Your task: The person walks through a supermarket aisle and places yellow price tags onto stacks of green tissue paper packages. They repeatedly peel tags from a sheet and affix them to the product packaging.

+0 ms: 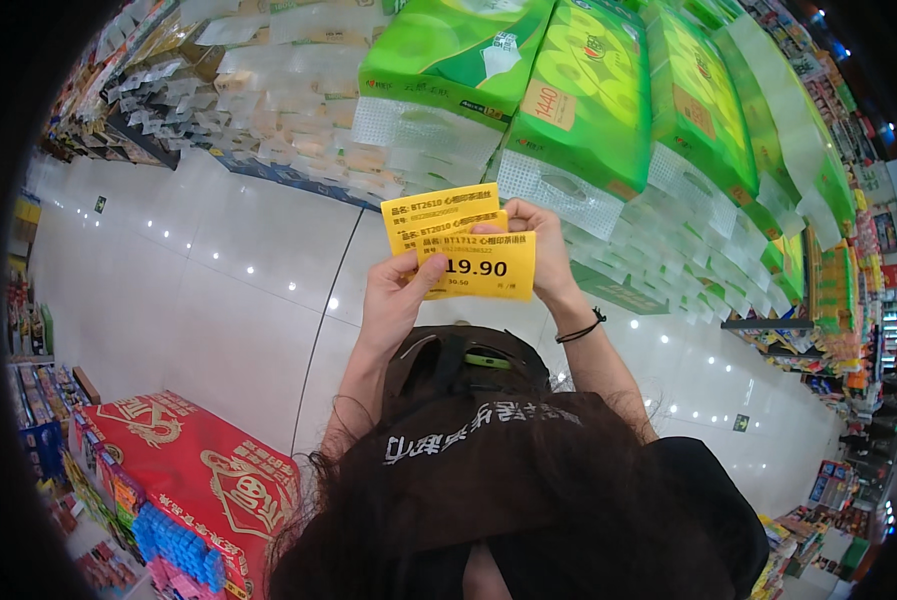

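Note:
Three yellow price tags bearing black print are fanned out in front of my body. My left hand pinches their lower left side, its thumb lying over the front tag. Behind their right side is my right hand, which grips the tags near the upper right, with part of its fingers hidden. A black cord bracelet circles the right wrist. Just beyond the tags rises a stack of tissue packs in green plastic wrap with clear carrying handles. Neither hand touches the packs.
Pale glossy floor tiles extend to the left. A red display box with gold print stands at the lower left, beside small blue goods. Stocked store shelves line the right side. A dark apron covers my front.

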A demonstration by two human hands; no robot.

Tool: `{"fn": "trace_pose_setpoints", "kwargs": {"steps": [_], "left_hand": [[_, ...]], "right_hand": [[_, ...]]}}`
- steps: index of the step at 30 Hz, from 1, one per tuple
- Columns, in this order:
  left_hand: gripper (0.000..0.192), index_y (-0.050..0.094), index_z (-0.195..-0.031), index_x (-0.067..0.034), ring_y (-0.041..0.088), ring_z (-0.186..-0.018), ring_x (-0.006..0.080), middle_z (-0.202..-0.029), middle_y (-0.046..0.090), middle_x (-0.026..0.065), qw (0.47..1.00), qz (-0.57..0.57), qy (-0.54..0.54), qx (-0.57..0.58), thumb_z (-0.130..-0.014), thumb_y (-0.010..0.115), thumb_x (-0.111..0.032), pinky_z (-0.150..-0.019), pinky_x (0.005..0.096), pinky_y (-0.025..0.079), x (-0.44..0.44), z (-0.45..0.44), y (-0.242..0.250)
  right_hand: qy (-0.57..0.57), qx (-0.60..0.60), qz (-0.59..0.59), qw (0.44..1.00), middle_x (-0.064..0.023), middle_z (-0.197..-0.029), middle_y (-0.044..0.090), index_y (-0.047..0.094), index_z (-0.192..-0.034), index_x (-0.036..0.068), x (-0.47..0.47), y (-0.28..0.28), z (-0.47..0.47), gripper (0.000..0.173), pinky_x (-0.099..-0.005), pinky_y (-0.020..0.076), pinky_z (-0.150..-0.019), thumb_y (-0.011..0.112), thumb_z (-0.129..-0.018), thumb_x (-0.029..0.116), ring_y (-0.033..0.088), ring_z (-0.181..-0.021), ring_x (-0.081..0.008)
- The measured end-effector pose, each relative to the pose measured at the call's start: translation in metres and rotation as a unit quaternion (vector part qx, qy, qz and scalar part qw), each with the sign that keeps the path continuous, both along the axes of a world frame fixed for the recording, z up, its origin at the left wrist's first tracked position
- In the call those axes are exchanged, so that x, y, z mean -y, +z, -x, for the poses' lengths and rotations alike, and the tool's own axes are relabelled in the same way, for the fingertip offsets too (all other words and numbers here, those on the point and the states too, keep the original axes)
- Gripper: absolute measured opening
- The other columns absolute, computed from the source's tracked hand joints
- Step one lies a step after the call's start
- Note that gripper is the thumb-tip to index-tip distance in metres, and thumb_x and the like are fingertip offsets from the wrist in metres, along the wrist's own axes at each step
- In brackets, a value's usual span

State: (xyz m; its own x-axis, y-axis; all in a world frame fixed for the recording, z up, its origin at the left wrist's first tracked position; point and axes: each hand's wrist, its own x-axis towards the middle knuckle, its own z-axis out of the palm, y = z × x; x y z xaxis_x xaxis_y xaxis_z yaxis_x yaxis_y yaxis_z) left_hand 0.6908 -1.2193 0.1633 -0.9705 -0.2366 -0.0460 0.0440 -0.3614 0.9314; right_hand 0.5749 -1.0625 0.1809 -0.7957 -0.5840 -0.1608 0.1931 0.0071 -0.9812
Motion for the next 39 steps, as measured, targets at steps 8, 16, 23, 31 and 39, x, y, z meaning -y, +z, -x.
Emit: {"fn": "trace_pose_setpoints", "kwargs": {"steps": [8, 16, 23, 31, 39], "left_hand": [[0.025, 0.066, -0.091, 0.006, 0.050, -0.071, 0.0033, -0.081, 0.063, 0.0011, 0.991, 0.036, 0.127, 0.035, -0.088, 0.062, -0.019, -0.065, 0.0182, 0.042, 0.000, -0.003, -0.009], [0.025, 0.066, -0.094, 0.005, 0.051, -0.073, 0.0046, -0.083, 0.063, 0.0024, 0.988, 0.075, 0.121, 0.066, -0.087, 0.063, -0.019, -0.066, 0.0186, 0.043, -0.003, -0.006, -0.009], [0.026, 0.062, -0.104, 0.006, 0.057, -0.087, 0.0120, -0.095, 0.064, 0.0098, 0.972, 0.178, 0.149, 0.030, -0.083, 0.065, -0.009, -0.078, 0.0233, 0.047, -0.009, -0.006, 0.007], [0.020, 0.064, -0.092, 0.006, 0.052, -0.068, 0.0069, -0.078, 0.061, 0.0030, 0.981, 0.169, 0.097, 0.015, -0.088, 0.060, -0.014, -0.061, 0.0219, 0.045, -0.022, -0.004, 0.012], [0.021, 0.065, -0.094, 0.006, 0.053, -0.071, 0.0052, -0.080, 0.064, 0.0027, 0.984, 0.175, 0.014, 0.027, -0.086, 0.063, -0.013, -0.063, 0.0202, 0.045, -0.020, -0.001, 0.022]], "right_hand": [[-0.023, -0.062, 0.058, 0.996, -0.0027, -0.085, 0.059, 0.057, -0.101, 0.001, -0.023, -0.017, -0.014, 0.022, -0.0220, 0.0438, -0.070, 0.065, -0.081, 0.003, 0.051, -0.076, -0.0065], [-0.089, -0.106, -0.053, 0.989, 0.0008, -0.080, 0.059, 0.061, -0.089, 0.000, -0.015, -0.011, -0.034, 0.016, -0.0199, 0.0430, -0.066, 0.070, -0.077, 0.006, 0.050, -0.073, -0.0051], [-0.251, -0.629, -0.176, 0.714, -0.0009, -0.074, 0.061, 0.063, -0.082, 0.009, -0.028, -0.011, -0.038, 0.024, -0.0292, 0.0419, -0.058, 0.072, -0.061, 0.000, 0.055, -0.062, -0.0157], [-0.153, -0.632, -0.210, 0.730, -0.0005, -0.083, 0.058, 0.067, -0.091, 0.014, 0.000, 0.012, -0.072, 0.028, -0.0328, 0.0399, -0.065, 0.074, -0.064, 0.016, 0.054, -0.074, -0.0200], [-0.125, -0.500, -0.203, 0.832, -0.0071, -0.111, 0.057, 0.066, -0.081, 0.010, -0.016, 0.026, -0.041, 0.012, -0.0364, 0.0367, -0.090, 0.071, -0.071, 0.015, 0.046, -0.106, -0.0263]]}}
